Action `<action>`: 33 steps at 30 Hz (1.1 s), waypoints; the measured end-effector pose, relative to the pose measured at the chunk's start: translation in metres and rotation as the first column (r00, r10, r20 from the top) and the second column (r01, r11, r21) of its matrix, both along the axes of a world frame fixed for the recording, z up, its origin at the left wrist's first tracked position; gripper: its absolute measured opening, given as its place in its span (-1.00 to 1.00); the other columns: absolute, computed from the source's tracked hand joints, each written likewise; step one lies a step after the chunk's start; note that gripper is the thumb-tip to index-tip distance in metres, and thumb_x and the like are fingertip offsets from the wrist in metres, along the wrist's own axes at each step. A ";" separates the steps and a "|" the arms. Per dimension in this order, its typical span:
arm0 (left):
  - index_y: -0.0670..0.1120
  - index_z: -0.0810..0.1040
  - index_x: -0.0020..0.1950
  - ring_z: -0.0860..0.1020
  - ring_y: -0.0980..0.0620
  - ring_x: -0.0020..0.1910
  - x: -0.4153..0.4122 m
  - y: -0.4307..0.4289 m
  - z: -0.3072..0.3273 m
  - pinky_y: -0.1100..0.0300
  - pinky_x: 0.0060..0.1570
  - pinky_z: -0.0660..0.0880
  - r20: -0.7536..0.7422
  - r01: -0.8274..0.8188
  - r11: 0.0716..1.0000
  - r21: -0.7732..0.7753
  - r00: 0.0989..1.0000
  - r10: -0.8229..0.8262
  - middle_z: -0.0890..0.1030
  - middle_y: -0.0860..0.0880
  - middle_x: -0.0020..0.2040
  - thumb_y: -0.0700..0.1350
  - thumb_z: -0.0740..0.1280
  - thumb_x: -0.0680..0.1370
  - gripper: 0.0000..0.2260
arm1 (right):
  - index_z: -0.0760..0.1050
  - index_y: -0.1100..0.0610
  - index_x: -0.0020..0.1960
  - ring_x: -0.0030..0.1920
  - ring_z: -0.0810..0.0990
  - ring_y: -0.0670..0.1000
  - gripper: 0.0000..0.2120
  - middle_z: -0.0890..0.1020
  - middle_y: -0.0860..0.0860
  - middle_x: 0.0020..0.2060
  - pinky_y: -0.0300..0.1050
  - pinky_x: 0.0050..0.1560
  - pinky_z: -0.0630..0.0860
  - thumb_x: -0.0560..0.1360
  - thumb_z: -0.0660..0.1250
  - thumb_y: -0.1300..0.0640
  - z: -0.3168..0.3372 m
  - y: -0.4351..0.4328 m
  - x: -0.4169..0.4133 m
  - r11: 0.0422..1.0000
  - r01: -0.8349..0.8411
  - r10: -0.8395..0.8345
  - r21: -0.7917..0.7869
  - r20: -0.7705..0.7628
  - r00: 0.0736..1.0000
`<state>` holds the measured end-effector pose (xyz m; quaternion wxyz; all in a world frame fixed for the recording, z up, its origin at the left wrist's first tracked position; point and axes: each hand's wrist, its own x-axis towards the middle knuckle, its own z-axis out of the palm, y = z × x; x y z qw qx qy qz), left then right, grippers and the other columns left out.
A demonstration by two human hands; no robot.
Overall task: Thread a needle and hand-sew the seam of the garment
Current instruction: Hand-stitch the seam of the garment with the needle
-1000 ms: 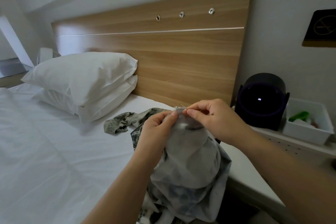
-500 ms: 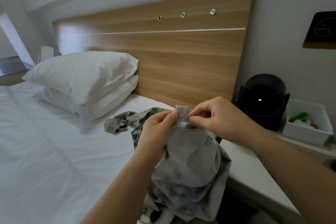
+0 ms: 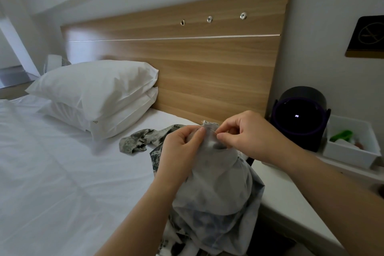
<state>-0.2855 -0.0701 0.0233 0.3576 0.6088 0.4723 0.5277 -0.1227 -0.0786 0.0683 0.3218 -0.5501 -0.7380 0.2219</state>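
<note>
Pinching the top fold of the grey garment (image 3: pixel 218 183) between thumb and fingers, the left hand (image 3: pixel 182 145) holds it up over the bed (image 3: pixel 62 172) edge; the right hand (image 3: pixel 247 137) pinches a thin needle (image 3: pixel 212 130) stuck in that fold

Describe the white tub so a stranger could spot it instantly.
Start at the wooden headboard and go right to the white nightstand. There, right of the black round device, sits the white tub: the only open box, with something green inside.
</note>
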 end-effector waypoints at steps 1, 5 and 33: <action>-0.01 0.69 -0.10 0.60 0.22 -0.20 0.001 0.000 0.001 0.37 -0.15 0.47 -0.061 -0.033 0.998 0.058 0.997 0.036 0.68 0.12 -0.24 -0.09 0.35 0.55 -0.88 | 0.66 0.02 -0.11 -0.47 0.46 -0.25 -0.91 0.58 -0.13 -0.42 -0.45 -0.41 0.35 0.49 0.37 0.13 0.000 0.000 0.000 1.000 0.004 -0.004 0.008 0.005 1.000; -0.06 0.70 -0.09 0.57 0.26 -0.19 0.005 -0.003 0.002 0.52 -0.17 0.37 -0.224 -0.127 0.961 0.245 0.957 0.184 0.67 0.13 -0.22 -0.15 0.37 0.53 -0.90 | 0.63 -0.01 -0.16 -0.45 0.47 -0.24 -0.91 0.57 -0.13 -0.42 -0.45 -0.39 0.34 0.46 0.38 0.16 -0.003 0.001 -0.004 0.996 0.042 -0.041 0.078 -0.009 0.999; -0.05 0.70 -0.01 0.59 0.24 -0.12 0.007 -0.003 0.003 0.45 -0.10 0.43 -0.195 -0.108 0.944 0.313 0.965 0.175 0.68 0.10 -0.15 -0.18 0.35 0.55 -0.86 | 0.49 0.03 -0.19 -0.37 0.52 -0.16 -0.87 0.59 -0.06 -0.39 -0.33 -0.33 0.45 0.44 0.42 0.19 -0.017 0.007 -0.015 0.967 0.061 -0.016 0.246 -0.178 0.984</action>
